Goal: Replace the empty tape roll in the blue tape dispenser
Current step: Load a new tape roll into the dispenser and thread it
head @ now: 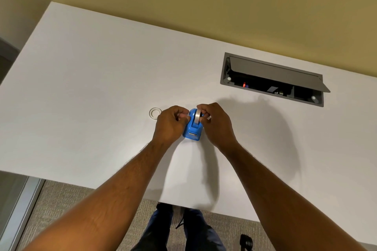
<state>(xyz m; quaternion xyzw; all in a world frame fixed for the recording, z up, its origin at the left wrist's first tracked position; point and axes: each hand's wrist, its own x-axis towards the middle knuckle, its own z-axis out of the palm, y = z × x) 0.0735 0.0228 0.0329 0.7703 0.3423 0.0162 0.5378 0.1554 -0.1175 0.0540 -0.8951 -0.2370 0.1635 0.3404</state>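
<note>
The blue tape dispenser [192, 128] sits on the white desk [91, 87], right between both hands. A tape roll [197, 115] stands upright in its far end. The left hand [170, 124] is curled against the dispenser's left side, and the right hand [216, 123] pinches the roll from the right. An empty ring [155, 113] lies flat just left of the left hand.

Left hand [170, 123] covers left side of small blue plastic tape dispenser [192, 128]; right hand [216, 123] covers right side. Fingertip contact with upright clear tape roll [197, 115] too small to tell. Grey recessed cable box [271, 85] interior dark, contents unreadable. Forearms cut off by bottom edge.
</note>
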